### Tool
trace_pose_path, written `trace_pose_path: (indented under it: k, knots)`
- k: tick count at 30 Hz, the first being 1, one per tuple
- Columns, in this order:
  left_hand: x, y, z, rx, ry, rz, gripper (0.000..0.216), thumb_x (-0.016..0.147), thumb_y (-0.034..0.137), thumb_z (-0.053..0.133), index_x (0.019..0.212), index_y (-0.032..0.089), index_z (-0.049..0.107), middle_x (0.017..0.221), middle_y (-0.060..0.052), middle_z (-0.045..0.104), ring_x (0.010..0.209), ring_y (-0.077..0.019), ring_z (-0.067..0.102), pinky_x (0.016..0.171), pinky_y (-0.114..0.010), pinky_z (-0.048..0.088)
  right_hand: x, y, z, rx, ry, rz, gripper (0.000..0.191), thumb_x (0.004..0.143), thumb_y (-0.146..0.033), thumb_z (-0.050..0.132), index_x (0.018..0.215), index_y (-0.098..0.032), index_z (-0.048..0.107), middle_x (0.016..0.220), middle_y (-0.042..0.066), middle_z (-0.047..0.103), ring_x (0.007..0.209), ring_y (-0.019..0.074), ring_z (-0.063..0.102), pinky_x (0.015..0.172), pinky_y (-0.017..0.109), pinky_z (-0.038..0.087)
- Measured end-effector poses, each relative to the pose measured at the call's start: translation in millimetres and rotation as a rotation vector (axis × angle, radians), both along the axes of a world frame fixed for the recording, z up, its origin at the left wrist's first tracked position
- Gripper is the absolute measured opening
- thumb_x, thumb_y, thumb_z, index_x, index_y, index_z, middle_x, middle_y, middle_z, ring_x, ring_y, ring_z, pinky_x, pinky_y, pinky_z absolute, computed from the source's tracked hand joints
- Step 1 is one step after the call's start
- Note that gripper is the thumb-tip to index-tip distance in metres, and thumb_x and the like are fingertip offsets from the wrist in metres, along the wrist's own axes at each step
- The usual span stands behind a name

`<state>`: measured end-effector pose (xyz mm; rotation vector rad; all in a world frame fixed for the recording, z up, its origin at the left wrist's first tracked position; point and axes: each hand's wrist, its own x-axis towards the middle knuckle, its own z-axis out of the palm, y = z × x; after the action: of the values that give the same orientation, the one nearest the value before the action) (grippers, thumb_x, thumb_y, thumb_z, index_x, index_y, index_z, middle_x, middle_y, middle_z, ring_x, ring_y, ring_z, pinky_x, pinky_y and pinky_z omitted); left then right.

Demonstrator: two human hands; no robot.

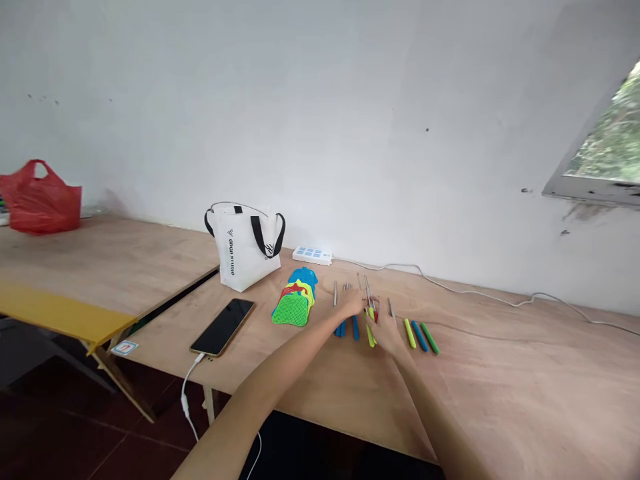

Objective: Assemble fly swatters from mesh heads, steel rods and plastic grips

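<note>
My left hand (353,302) reaches over the row of slim metal pieces with coloured handles, its fingertips close to the upright-pointing metal ends. Its fingers are mostly hidden by the back of the hand. Just right of it, my right hand (386,329) is closed at a yellow-handled metal piece (371,336), with a bit of red beside the fingers. Blue handles (355,328) lie under and left of my left hand, with thin metal shafts (335,293) pointing to the wall. Right of my right hand rest a yellow handle (410,333), a blue handle (419,336) and a green handle (429,339).
Perforated plastic fly-swatter-like heads (291,310) lie overlapped on the wooden table (500,373). A phone (223,327) with a cable, a white bag (245,257) and a power strip (312,255) stand left and behind. A red plastic bag (44,203) is on another table.
</note>
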<state>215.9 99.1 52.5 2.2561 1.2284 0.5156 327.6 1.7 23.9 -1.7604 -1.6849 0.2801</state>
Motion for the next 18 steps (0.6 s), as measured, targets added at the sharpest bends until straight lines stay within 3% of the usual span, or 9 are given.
trace_pose_path:
  k: [5,10,12,15,18]
  knots:
    - [-23,-3,1.2,-0.084,-0.172,-0.022,0.042,0.096,0.041,0.049,0.069,0.015,0.067,0.067,-0.005,0.066,0.069,-0.0201,0.064,0.066,-0.028,0.046,-8,-3,-1.0,0.119,0.113,0.008,0.055,0.094,-0.029,0.039,0.148,-0.021,0.037,0.127,0.011,0.067,0.117,0.0264,0.065,0.096,0.039,0.05]
    - [-32,-23,-3.4,-0.165,-0.386,-0.046,0.049,0.1,0.052,0.042,0.079,0.015,0.066,0.065,-0.001,0.061,0.049,-0.0142,0.054,0.048,-0.026,0.039,-17,-9,-5.5,0.143,0.281,0.082,0.056,0.096,-0.044,0.043,0.149,-0.024,0.041,0.136,0.009,0.063,0.124,0.0267,0.061,0.1,0.04,0.049]
    - [-34,-29,-5.7,-0.194,-0.458,-0.065,0.053,0.098,0.059,0.043,0.08,0.015,0.066,0.068,-0.001,0.062,0.047,-0.0133,0.053,0.047,-0.026,0.039,-19,-15,-5.7,0.137,0.324,0.075,0.058,0.096,-0.046,0.045,0.149,-0.023,0.043,0.136,0.01,0.063,0.119,0.027,0.063,0.097,0.039,0.05]
    - [-38,-37,-5.6,-0.198,-0.551,-0.076,0.054,0.094,0.065,0.047,0.085,0.015,0.067,0.075,-0.001,0.063,0.053,-0.0132,0.055,0.051,-0.025,0.041,-25,-30,-3.6,0.118,0.506,0.148,0.063,0.096,-0.051,0.047,0.153,-0.023,0.039,0.12,0.008,0.069,0.087,0.022,0.069,0.078,0.035,0.054]
    - [-42,-45,1.1,-0.213,-0.674,-0.118,0.052,0.092,0.066,0.053,0.099,0.016,0.069,0.089,-0.004,0.068,0.077,-0.0171,0.063,0.07,-0.026,0.049,-36,-50,-2.5,0.055,0.772,0.29,0.073,0.093,-0.057,0.054,0.156,-0.027,0.032,0.107,0.004,0.068,0.07,0.0173,0.065,0.057,0.029,0.049]
